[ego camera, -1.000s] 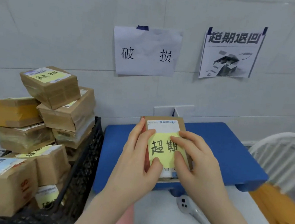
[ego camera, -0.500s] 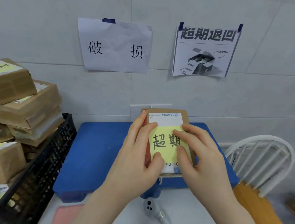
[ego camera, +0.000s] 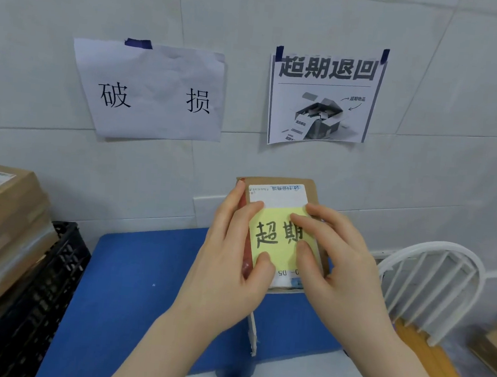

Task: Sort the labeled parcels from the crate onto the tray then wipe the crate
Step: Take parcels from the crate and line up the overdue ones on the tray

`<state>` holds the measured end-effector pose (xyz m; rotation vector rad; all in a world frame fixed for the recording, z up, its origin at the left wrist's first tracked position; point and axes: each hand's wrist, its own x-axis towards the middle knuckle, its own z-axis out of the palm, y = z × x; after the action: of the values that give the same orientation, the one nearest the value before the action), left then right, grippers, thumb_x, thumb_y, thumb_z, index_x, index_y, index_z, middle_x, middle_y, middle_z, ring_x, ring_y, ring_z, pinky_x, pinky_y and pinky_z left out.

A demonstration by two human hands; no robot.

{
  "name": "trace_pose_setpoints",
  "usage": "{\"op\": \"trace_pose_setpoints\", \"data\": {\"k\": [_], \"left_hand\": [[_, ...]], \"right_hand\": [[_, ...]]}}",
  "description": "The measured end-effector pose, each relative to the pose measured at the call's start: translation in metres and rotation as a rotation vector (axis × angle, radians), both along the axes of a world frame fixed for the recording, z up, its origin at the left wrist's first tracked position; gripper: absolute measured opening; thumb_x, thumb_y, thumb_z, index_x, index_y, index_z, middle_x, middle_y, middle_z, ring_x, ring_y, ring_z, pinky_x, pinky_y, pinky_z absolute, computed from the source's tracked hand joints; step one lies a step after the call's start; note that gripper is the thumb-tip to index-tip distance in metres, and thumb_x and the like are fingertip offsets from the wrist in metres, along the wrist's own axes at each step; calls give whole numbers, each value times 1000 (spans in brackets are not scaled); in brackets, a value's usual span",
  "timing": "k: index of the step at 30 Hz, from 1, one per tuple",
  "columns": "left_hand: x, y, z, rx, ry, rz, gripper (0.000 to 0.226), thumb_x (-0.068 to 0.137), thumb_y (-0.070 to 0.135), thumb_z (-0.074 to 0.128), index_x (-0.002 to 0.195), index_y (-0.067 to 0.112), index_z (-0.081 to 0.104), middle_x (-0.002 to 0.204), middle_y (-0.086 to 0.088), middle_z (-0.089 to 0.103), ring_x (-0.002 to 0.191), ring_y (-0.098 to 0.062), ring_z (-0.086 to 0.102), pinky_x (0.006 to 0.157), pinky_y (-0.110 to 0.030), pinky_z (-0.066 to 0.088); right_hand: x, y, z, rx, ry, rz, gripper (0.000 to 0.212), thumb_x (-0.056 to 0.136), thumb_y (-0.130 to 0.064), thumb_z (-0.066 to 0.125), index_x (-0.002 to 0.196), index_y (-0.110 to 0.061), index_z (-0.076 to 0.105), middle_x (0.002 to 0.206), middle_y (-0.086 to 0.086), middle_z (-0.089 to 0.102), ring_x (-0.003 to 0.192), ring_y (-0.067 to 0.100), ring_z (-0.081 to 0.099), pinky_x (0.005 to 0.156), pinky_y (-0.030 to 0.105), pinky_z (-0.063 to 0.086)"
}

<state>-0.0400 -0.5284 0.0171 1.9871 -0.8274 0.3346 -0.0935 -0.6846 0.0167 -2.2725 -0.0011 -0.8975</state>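
Observation:
A small brown cardboard parcel [ego camera: 281, 191] with a white shipping label and a yellow note reading 超期 is held up in both hands above the blue tray [ego camera: 144, 269]. My left hand [ego camera: 228, 264] grips its left side, thumb on the note's lower edge. My right hand [ego camera: 336, 265] grips its right side, fingers over the note. The black plastic crate [ego camera: 40, 284] stands at the left, with several brown parcels [ego camera: 7, 221] stacked in it. The crate's inside is hidden by the parcels.
Two paper signs are taped to the tiled wall: 破损 [ego camera: 153, 95] on the left, 超期退回 [ego camera: 324, 95] on the right. A white chair [ego camera: 431, 282] stands at the right beside the tray. A cardboard divider [ego camera: 252, 333] stands upright on the tray beneath the parcel.
The view has swung to the right, so the crate and its stack slid to the left edge. Both hands keep the same hold on the parcel, now under the right-hand sign.

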Motion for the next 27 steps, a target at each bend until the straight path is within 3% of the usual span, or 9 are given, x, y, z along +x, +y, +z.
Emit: {"op": "trace_pose_setpoints", "data": {"k": [8, 14, 18, 23, 27], "left_hand": [[29, -26, -11, -4, 14, -1, 61, 77, 36, 38, 136, 21, 40, 155, 21, 9, 131, 15, 23, 83, -2, 37], [48, -53, -22, 7, 40, 66, 63, 76, 39, 38, 137, 24, 39, 154, 26, 6, 128, 18, 24, 84, -7, 41], [59, -73, -32, 30, 79, 127, 64, 76, 41, 38, 138, 28, 36, 154, 28, 2, 131, 6, 31, 82, -18, 46], [77, -90, -57, 138, 124, 217, 64, 74, 46, 36, 137, 34, 32, 152, 32, -1, 113, -8, 51, 71, -12, 37], [106, -103, -90, 252, 131, 210, 66, 77, 47, 34, 140, 28, 33, 154, 28, -3, 125, -7, 43, 76, -22, 47]], "right_hand": [[29, -26, -10, 38, 53, 15, 35, 86, -24, 50, 118, -27, 65, 130, -19, 48, 117, 9, 49, 86, 12, 39], [55, -56, -17, 51, 102, 72, 36, 85, -24, 50, 118, -29, 64, 129, -23, 46, 119, 5, 46, 89, 2, 34], [74, -78, -26, 60, 137, 114, 36, 85, -25, 50, 118, -30, 64, 130, -31, 43, 120, 1, 44, 89, 3, 34], [100, -98, -50, 43, 174, 153, 37, 84, -25, 49, 118, -30, 64, 130, -28, 45, 117, 1, 44, 87, 13, 37], [124, -110, -89, 36, 264, 140, 37, 86, -24, 49, 119, -30, 63, 129, -28, 43, 110, 4, 44, 84, 13, 37]]}}
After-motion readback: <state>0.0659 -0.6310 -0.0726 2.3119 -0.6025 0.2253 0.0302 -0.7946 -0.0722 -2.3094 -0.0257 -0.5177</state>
